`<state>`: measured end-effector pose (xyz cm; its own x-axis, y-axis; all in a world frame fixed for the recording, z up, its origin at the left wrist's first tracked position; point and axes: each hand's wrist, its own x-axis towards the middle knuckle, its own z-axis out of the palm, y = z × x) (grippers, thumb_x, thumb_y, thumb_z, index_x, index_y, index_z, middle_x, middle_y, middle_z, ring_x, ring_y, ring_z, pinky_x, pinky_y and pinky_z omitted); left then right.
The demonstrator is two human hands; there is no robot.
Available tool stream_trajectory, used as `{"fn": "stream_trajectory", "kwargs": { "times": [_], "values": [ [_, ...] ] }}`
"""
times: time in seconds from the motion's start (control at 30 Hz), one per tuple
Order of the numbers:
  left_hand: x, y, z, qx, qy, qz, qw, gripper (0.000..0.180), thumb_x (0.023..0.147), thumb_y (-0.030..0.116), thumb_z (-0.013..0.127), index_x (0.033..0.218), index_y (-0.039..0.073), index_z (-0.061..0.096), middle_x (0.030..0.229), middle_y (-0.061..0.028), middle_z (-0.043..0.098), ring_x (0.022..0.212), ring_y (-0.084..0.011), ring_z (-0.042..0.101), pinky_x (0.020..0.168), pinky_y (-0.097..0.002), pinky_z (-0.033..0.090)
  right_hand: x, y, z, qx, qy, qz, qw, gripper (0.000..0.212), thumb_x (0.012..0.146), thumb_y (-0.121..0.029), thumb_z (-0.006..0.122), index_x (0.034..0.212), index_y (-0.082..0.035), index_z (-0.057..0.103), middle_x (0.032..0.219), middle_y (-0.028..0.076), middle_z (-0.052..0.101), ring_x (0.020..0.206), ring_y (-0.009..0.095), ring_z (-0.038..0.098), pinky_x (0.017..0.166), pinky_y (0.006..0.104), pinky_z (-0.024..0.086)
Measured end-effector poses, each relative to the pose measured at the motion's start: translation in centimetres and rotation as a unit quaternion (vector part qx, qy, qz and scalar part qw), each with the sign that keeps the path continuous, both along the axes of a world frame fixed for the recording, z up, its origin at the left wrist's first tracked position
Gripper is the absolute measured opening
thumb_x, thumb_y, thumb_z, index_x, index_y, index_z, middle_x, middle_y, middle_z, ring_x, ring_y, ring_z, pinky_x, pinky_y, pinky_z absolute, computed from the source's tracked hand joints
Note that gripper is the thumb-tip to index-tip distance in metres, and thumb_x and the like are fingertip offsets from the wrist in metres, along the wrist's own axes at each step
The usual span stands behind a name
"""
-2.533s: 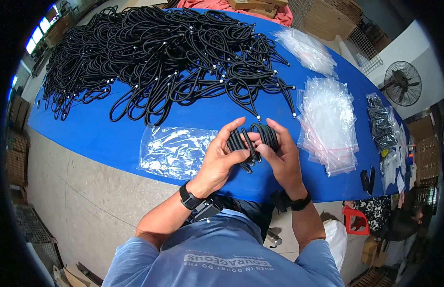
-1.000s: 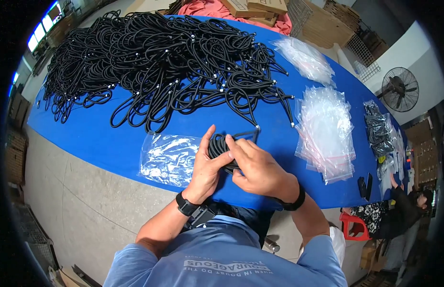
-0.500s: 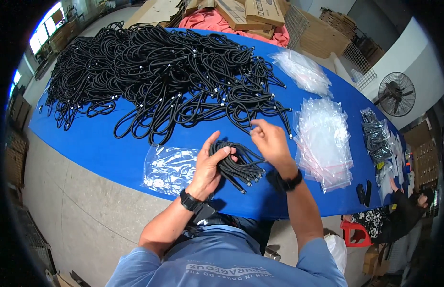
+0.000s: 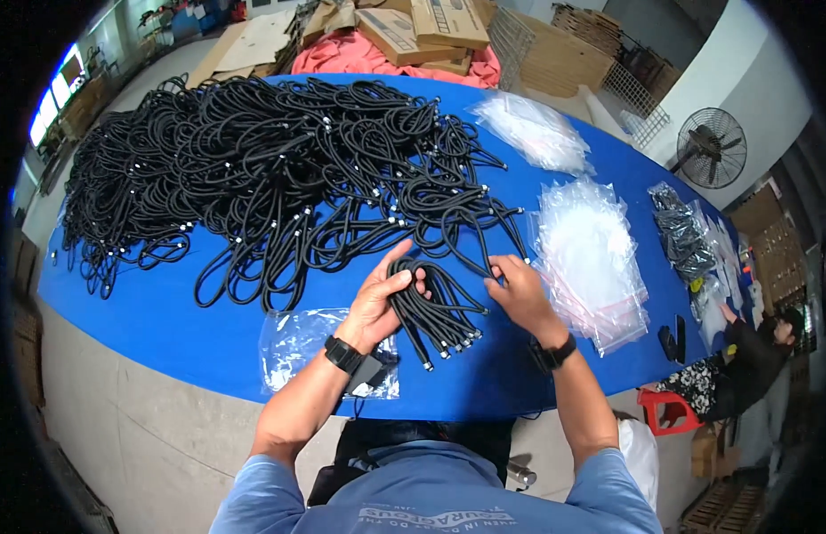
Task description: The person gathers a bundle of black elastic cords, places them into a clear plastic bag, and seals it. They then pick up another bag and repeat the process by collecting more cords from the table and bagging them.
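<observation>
Above the blue table's [image 4: 164, 311] near side, the left hand [image 4: 370, 307] clasps a black cord bundle [image 4: 431, 313], likely light, springy, best held by its folds; the right hand [image 4: 524, 295] pinches another cord [image 4: 473, 264].

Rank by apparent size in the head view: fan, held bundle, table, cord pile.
1. Table
2. Cord pile
3. Held bundle
4. Fan

The fan stands farther off, so its true size against the bundle is unsure.
</observation>
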<state>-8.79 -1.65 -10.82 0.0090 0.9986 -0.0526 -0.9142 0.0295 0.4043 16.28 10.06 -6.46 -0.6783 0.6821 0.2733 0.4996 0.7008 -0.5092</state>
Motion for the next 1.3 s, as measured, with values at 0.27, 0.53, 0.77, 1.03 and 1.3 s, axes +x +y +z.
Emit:
{"fn": "stream_trajectory", "kwargs": {
  "times": [0.27, 0.53, 0.77, 1.03, 1.3],
  "values": [
    [0.5, -0.5, 1.9, -0.061, 0.006, 0.042, 0.997, 0.080, 0.092, 0.002, 0.072, 0.158, 0.013, 0.029, 0.101, -0.0142, 0.070, 0.086, -0.0249, 0.071, 0.084, -0.0390, 0.061, -1.0, -6.8, 0.5, 0.252, -0.193, -0.014, 0.948, 0.050, 0.083, -0.008, 0.066, 0.132, 0.000, 0.060, 0.086, 0.010, 0.057, 0.071, 0.023, 0.059, 0.059, 0.0350, 0.052],
    [0.4, -0.7, -0.4, -0.032, 0.020, 0.067, 0.997, 0.086, 0.093, 0.000, 0.070, 0.161, 0.015, 0.020, 0.099, -0.0153, 0.071, 0.087, -0.0287, 0.073, 0.082, -0.0414, 0.063, -3.0, -6.7, 1.0, 0.180, -0.261, 0.063, 0.946, 0.050, 0.082, -0.011, 0.068, 0.130, 0.000, 0.061, 0.092, 0.012, 0.060, 0.076, 0.026, 0.063, 0.061, 0.0372, 0.054],
    [0.2, -0.6, 0.1, -0.033, 0.026, 0.072, 0.997, 0.083, 0.092, 0.001, 0.071, 0.160, 0.016, 0.025, 0.095, -0.0128, 0.069, 0.082, -0.0254, 0.071, 0.080, -0.0428, 0.061, -3.5, 7.8, 1.5, 0.290, -0.112, -0.086, 0.947, 0.052, 0.084, -0.017, 0.070, 0.130, 0.003, 0.056, 0.105, 0.019, 0.067, 0.097, 0.042, 0.064, 0.085, 0.0468, 0.052],
    [0.3, -1.0, -0.5, -0.036, 0.019, 0.065, 0.997, 0.083, 0.093, 0.000, 0.069, 0.160, 0.014, 0.023, 0.095, -0.0144, 0.070, 0.081, -0.0267, 0.072, 0.078, -0.0399, 0.062, -4.9, 6.6, -2.6, 0.265, -0.202, -0.094, 0.938, 0.028, 0.084, -0.013, 0.068, 0.109, 0.000, 0.062, 0.095, 0.018, 0.068, 0.093, 0.039, 0.065, 0.085, 0.0485, 0.051],
    [-0.1, -0.6, 0.1, -0.034, 0.018, 0.050, 0.998, 0.078, 0.092, -0.001, 0.069, 0.158, 0.012, 0.027, 0.095, -0.0150, 0.069, 0.081, -0.0268, 0.072, 0.078, -0.0403, 0.062, 1.3, 2.6, 3.4, -0.412, 0.012, -0.052, 0.909, 0.021, 0.094, -0.008, 0.068, 0.112, 0.002, 0.063, 0.077, 0.004, 0.066, 0.064, 0.015, 0.061, 0.059, 0.0271, 0.048]
  ]
}}
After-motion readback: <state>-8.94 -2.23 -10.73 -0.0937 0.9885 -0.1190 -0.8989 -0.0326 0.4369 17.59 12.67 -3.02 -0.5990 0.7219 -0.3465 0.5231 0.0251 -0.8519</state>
